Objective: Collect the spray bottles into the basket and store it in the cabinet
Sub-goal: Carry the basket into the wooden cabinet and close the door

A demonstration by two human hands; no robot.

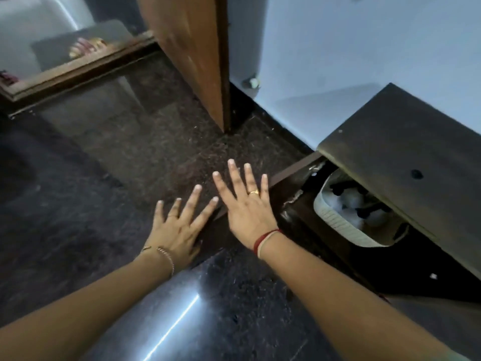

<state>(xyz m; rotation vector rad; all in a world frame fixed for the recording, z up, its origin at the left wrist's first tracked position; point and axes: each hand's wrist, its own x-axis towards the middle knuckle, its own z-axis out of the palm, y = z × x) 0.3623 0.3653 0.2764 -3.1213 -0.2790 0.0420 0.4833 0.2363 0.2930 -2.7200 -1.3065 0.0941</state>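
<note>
A dark, speckled stone floor (145,152) fills most of the view, glossy enough near the bottom to catch a bright streak of light. A pale wall (364,48) rises at the upper right, and a tall brown wooden door (192,53) stands edge-on beside it, its lower corner meeting the floor. At the upper left a wooden threshold (78,71) runs across, with a grey mat (78,40) beyond it.

At the right sits a low, dark wooden cabinet (406,157), its flat top tilted across the view and its front open. Inside, under the top, stands a white ribbed basket (346,227), holding spray bottles (351,204) with whitish bodies and dark heads; how many cannot be told, since the cabinet top hides part of them. The cabinet door (294,173) stands swung out toward the floor, seen edge-on.

Two bare forearms reach in from the bottom. The right hand (247,207) is spread flat, fingers apart, gripping nothing, lying over the edge of the cabinet door; it has a gold ring and a red thread at the wrist. The left hand (179,225) is just beside it, also splayed and empty, over the floor, with a thin bracelet at the wrist
</note>
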